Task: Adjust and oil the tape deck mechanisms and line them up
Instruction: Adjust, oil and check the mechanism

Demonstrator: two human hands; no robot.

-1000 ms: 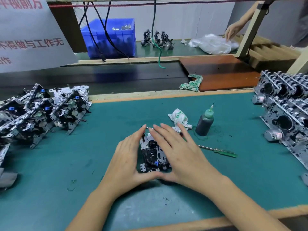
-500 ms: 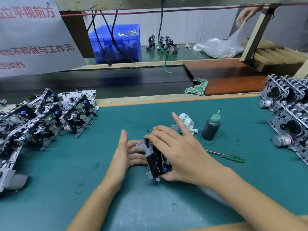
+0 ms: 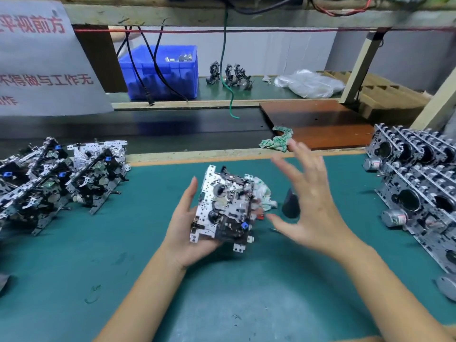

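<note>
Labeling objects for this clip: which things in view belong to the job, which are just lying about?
Job:
- mechanism, held in left hand
- right hand, open, off it
- left row of mechanisms
- right row
- oil bottle, mostly hidden
- mat

Lying about:
- blue bin
- plastic bag
- green rag
- brown board
- sign

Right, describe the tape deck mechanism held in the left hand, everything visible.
The tape deck mechanism is a perforated silvery metal chassis carrying black parts, round wheels and a small blue piece near its lower right. It is raised off the green mat and tilted toward the camera, resting in the left hand, whose thumb lies along its left edge.
</note>
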